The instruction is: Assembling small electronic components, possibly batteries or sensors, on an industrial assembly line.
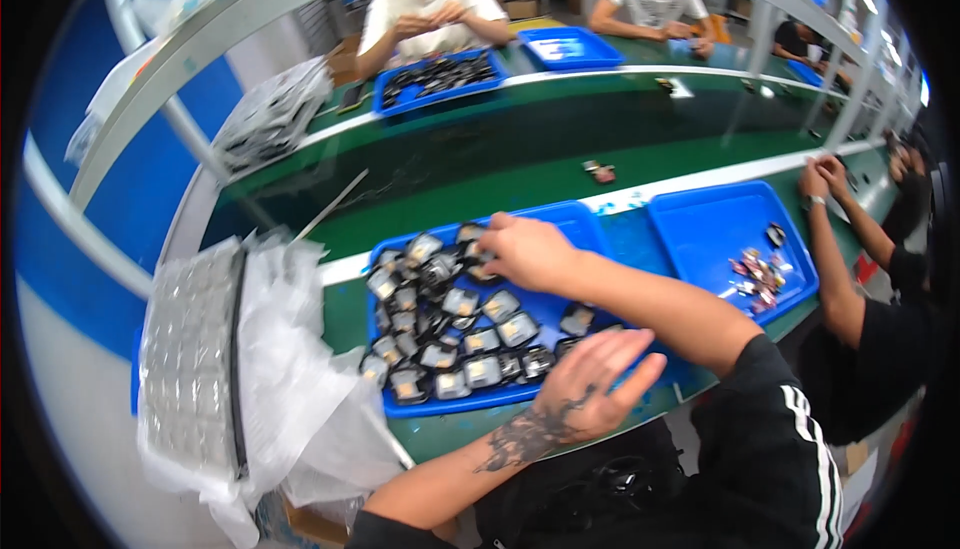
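A long green conveyor crosses the workroom, with co-workers along its far and right sides. At left leans a stack of clear moulded trays in white wrapping. On the near ledge, the left blue tray holds many black-and-clear units, crowded leftward; by that, plenty seem left, while how many are done cannot be told. The right blue tray holds little. The right hand bends over the far units, its grip hidden; the left hand spreads loosely over the near rim. Smallest are the pinkish parts and one dark piece in the right tray.
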A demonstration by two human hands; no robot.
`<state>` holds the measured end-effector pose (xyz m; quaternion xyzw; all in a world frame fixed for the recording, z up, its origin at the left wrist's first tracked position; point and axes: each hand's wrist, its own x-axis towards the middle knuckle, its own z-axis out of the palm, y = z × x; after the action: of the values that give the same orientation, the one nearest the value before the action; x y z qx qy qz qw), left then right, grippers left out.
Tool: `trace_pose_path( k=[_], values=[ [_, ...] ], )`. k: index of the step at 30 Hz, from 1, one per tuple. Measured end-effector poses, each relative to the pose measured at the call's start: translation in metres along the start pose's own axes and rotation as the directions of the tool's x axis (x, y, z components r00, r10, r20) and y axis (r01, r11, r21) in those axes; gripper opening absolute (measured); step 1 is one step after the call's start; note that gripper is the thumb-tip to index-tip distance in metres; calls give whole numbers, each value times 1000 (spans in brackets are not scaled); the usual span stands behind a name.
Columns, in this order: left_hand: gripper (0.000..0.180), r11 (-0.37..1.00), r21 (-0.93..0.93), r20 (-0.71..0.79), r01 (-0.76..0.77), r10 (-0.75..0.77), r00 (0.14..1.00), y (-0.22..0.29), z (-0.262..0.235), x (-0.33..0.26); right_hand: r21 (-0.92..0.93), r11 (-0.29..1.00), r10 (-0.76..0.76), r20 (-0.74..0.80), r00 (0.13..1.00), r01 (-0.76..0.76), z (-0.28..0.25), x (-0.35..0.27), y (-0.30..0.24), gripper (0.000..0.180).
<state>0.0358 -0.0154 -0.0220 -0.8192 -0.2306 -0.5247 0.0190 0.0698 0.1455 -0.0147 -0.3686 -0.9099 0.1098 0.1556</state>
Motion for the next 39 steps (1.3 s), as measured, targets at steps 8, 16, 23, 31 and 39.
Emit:
trace_pose_path(
  k=[8,16,23,31,39],
  values=[
    [56,527,-507,-265,682,-849,458,-20,-19,3,-1,982,-149,-608,780,187,-52,-86,-27,12],
    [24,-30,-780,334,625,-865,375,-19,-15,-2,149,983,26,-682,730,105,-74,-179,-10,11],
    [23,28,-733,275,679,-901,335,-18,-8,6,-100,847,521,-38,853,-522,-135,-270,130,17],
    [43,0,-716,359,699,-857,369,-18,-19,12,107,910,405,-446,798,-401,-123,-261,99,7],
    [25,409,-497,309,765,-740,597,-16,-16,1,862,499,522,-214,826,-92,-94,-212,13,9]
  ],
)
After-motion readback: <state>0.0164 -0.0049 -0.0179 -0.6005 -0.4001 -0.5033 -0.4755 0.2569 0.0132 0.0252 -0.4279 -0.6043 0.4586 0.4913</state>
